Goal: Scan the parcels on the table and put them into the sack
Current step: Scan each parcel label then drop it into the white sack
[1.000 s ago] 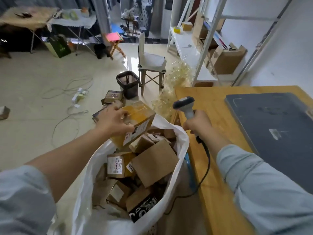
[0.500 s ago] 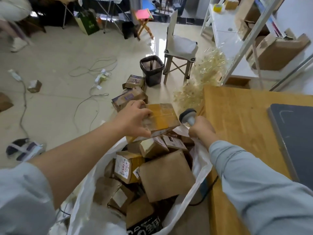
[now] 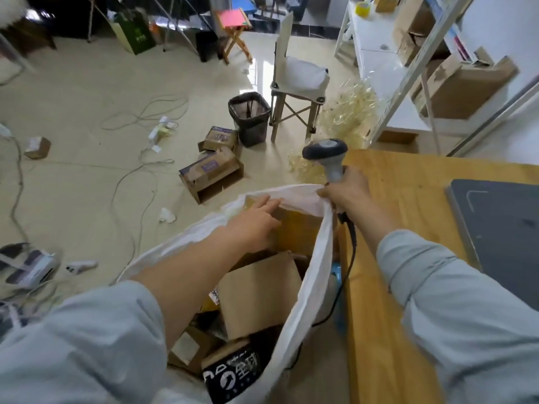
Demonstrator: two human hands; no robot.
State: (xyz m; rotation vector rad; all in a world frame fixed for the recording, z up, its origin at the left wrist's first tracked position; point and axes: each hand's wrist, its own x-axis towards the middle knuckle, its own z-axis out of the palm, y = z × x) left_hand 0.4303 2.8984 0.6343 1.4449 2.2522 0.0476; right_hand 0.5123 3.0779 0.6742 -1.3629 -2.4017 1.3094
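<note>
Left of the table (image 3: 408,199), your sack (image 3: 312,275) is heaped with boxes, so most of the work looks done. The taped parcel (image 3: 300,228) lies at the sack's far end under your flat, spread left hand (image 3: 256,223). Your right hand (image 3: 347,191) grips the scanner (image 3: 326,148) and pinches the sack's rim. You cannot tell how many parcels remain.

Busy scene: a makeshift parcel-dispatch room.
Cartons (image 3: 211,173) strewn over the tiled floor (image 3: 87,91), more on white shelving (image 3: 376,62), a sack (image 3: 315,272) stuffed with parcels (image 3: 259,293).

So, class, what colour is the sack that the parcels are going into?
The sack is plain white; the head view, the only one, shows it clearly.
</note>
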